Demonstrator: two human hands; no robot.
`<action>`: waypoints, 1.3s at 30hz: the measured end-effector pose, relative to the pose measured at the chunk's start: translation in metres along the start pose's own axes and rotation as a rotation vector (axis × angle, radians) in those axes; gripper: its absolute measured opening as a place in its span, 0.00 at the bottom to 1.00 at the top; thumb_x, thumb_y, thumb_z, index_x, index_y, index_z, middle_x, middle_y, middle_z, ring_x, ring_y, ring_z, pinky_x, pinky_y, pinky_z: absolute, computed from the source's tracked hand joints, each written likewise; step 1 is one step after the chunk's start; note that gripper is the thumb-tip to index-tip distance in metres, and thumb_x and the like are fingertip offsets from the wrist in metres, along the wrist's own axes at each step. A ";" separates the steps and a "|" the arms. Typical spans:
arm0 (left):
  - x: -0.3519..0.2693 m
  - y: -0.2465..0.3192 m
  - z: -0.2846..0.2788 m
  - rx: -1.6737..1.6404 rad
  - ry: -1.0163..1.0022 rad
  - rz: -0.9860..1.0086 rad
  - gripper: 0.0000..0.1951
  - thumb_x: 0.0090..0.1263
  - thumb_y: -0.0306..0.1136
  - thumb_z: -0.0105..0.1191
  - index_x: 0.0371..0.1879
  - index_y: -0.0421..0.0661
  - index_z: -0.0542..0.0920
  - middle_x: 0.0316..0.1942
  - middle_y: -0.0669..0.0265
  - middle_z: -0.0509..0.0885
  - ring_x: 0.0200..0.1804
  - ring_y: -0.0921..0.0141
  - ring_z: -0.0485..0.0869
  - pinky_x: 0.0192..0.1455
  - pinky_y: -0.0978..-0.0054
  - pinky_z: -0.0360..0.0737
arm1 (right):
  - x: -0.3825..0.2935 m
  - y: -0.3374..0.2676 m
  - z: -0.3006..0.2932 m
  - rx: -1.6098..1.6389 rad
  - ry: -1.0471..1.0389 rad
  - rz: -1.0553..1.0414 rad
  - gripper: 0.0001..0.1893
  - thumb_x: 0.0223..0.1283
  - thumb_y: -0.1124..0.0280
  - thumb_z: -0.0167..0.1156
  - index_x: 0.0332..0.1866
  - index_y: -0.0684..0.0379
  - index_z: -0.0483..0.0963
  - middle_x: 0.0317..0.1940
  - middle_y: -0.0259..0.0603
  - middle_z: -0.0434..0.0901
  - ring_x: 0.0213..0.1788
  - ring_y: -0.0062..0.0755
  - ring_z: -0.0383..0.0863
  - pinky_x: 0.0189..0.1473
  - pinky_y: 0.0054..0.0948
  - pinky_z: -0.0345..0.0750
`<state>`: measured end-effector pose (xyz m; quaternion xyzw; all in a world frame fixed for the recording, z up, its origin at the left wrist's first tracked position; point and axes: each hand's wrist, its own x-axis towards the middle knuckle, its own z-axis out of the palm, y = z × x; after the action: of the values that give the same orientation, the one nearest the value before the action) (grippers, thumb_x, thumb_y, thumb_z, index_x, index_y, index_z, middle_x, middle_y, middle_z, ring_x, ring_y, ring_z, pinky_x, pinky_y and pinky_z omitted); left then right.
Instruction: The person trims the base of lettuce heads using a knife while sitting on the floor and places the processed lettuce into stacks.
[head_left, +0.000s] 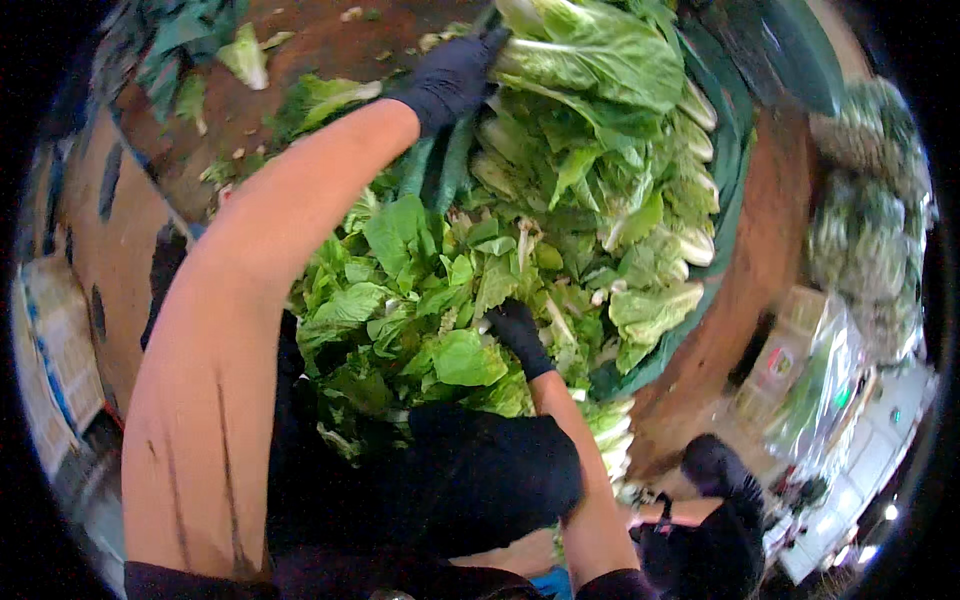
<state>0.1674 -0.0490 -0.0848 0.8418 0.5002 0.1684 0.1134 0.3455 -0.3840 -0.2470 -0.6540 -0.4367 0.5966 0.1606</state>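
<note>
My left hand (454, 82), in a black glove, reaches to the far side of the pile. Its fingers close at the stem end of a pale green napa cabbage (592, 64), and the fingertips are partly hidden. Nearer to me, my right hand (517, 337), also gloved in black, is down among loose green leaves (465, 356). A small pale bit shows by its fingers; what they hold is not clear. More cabbage heads (697, 187) stand along the right side with white butts outward, inside a green fabric edge (731, 172).
Leaf scraps (247, 56) litter the brown floor (322, 37) at the far left. A person in dark clothing (705, 532) is at lower right. Beyond are a cardboard box (787, 352), clear plastic wrap (825, 405) and bagged greens (862, 232). Wrapped stacks (64, 352) stand at left.
</note>
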 end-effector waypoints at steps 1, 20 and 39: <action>-0.011 -0.013 0.001 -0.047 -0.033 -0.038 0.29 0.53 0.32 0.54 0.56 0.45 0.61 0.47 0.51 0.72 0.47 0.57 0.74 0.49 0.64 0.71 | -0.008 -0.019 0.005 0.249 -0.080 0.160 0.15 0.46 0.64 0.56 0.33 0.67 0.71 0.26 0.48 0.76 0.27 0.38 0.77 0.31 0.32 0.73; -0.129 0.025 -0.102 -1.876 -0.994 -0.506 0.18 0.60 0.38 0.52 0.46 0.40 0.71 0.38 0.70 0.76 0.39 0.79 0.73 0.44 0.80 0.70 | -0.192 -0.293 -0.022 0.025 0.970 0.045 0.12 0.51 0.76 0.51 0.42 0.67 0.71 0.29 0.38 0.77 0.22 0.15 0.68 0.24 0.15 0.65; -0.160 0.028 -0.081 -1.286 -1.008 0.039 0.23 0.52 0.43 0.58 0.43 0.40 0.74 0.37 0.58 0.78 0.36 0.69 0.77 0.42 0.71 0.72 | -0.108 -0.315 -0.005 0.306 0.285 -0.038 0.23 0.44 0.72 0.60 0.48 0.66 0.66 0.39 0.36 0.73 0.39 0.21 0.72 0.44 0.23 0.70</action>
<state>0.0869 -0.2012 -0.0277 0.5954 0.1797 0.0254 0.7826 0.2407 -0.2862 0.0543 -0.6916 -0.3260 0.5541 0.3292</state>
